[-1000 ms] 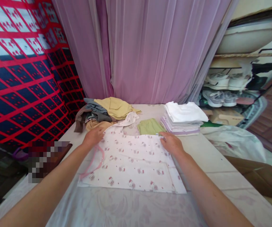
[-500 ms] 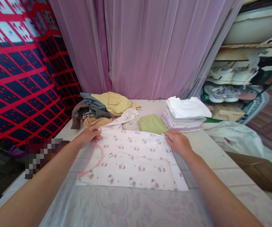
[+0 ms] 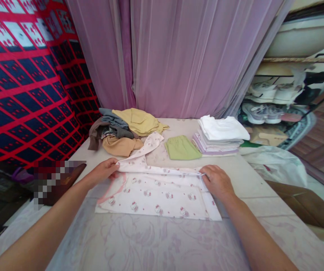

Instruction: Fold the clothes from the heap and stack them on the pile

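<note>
A white children's shirt (image 3: 159, 194) with a cartoon cat print and pink neckline lies sideways on the bed, its collar to the left. My left hand (image 3: 107, 170) pinches the far edge near the shoulder, and my right hand (image 3: 216, 180) grips the same edge near the hem. Between them a strip of the far side is folded over toward me. One sleeve (image 3: 153, 144) stretches away beyond my left hand. Just past the shirt sits a folded green garment (image 3: 182, 147).
A loose heap of clothes with a yellow garment (image 3: 136, 121) on top lies at the back left. At the back right stands a neat stack topped by a white garment (image 3: 223, 127). Purple curtains (image 3: 173, 56) hang behind; a cardboard box (image 3: 303, 205) and shoe rack (image 3: 274, 99) stand right.
Both hands have drawn the shirt's far edge toward me and turned it over, so a narrow folded strip now lies along the far side. The view has shifted slightly.
</note>
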A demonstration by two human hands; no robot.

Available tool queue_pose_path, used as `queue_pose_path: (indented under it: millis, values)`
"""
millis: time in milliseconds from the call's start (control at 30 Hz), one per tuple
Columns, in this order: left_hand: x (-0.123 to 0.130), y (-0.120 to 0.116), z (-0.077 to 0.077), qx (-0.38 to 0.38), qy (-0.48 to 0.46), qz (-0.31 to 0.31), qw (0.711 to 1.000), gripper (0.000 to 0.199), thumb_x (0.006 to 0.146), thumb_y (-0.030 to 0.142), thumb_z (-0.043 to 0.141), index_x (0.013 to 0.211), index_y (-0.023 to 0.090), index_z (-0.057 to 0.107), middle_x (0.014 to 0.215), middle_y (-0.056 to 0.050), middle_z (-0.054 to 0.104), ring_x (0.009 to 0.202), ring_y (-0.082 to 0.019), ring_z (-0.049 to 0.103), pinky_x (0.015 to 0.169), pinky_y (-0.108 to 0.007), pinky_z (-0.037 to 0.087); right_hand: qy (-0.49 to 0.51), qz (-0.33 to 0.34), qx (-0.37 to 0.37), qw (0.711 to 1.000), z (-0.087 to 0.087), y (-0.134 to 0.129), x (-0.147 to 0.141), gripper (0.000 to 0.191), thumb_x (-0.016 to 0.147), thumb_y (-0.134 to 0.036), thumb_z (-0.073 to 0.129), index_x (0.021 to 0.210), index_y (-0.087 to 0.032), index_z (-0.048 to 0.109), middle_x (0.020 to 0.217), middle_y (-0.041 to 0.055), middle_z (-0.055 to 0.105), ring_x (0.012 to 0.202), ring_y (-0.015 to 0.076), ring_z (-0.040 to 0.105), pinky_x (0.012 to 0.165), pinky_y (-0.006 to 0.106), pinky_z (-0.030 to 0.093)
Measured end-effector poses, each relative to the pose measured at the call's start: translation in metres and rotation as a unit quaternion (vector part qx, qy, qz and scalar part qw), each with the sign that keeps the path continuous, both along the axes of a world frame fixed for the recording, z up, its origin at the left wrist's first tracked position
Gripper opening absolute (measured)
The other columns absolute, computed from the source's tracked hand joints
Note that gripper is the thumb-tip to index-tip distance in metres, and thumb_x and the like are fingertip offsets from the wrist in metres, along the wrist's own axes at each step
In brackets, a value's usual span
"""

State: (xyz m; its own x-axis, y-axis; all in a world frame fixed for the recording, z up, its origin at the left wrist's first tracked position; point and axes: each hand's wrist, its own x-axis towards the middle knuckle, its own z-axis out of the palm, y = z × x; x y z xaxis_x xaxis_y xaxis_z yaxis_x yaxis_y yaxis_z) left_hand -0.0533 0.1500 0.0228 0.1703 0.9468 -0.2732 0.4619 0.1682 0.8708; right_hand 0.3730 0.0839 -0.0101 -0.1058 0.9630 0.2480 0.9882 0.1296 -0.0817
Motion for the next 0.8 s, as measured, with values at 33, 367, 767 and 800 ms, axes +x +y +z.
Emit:
queue_pose_path:
  millis: [33,367,767,800]
  values:
    - [0.0,-0.003,0.0,0.002,0.014,-0.005,1.0,0.043,0.063,0.058,0.064,0.08,0.02,0.053,0.052,0.006,0.055,0.05,-0.013,0.056,0.049,-0.022,0.043,-0.001,0.002,-0.007,1.0,-0.002,-0.002,0.0,0.025,0.079,-0.011,0.047,0.087,-0.021,0.068,0.093,0.0051,0.068,0.093,0.0199,0.055,0.083,0.03,0.038]
    - [0.01,-0.021,-0.026,0.236,0.152,0.097,0.955,0.039,0.068,0.05,0.058,0.091,0.02,0.067,0.105,-0.003,0.066,0.079,-0.018,0.06,0.069,-0.025,0.046,0.003,0.002,-0.027,1.0,0.035,0.017,-0.028,0.039,0.075,-0.004,0.045,0.099,-0.023,0.069,0.106,0.0024,0.069,0.101,0.0181,0.058,0.089,0.029,0.038]
    - [-0.001,-0.021,-0.044,0.219,0.095,0.036,0.97,0.032,0.072,0.039,0.056,0.095,0.019,0.067,0.113,-0.004,0.063,0.052,-0.008,0.045,0.052,-0.023,0.041,-0.165,0.113,-0.056,0.978,0.026,0.162,-0.134,0.036,0.089,-0.01,0.039,0.112,-0.022,0.063,0.116,0.0104,0.063,0.112,0.023,0.049,0.087,0.035,0.034]
    - [-0.002,-0.02,-0.045,0.214,0.087,0.027,0.973,0.03,0.071,0.037,0.056,0.093,0.019,0.067,0.115,-0.005,0.061,0.051,-0.007,0.045,0.051,-0.023,0.041,-0.174,0.118,-0.061,0.976,0.024,0.169,-0.135,0.035,0.089,-0.011,0.04,0.11,-0.022,0.064,0.116,0.0108,0.063,0.113,0.0232,0.048,0.087,0.036,0.033]
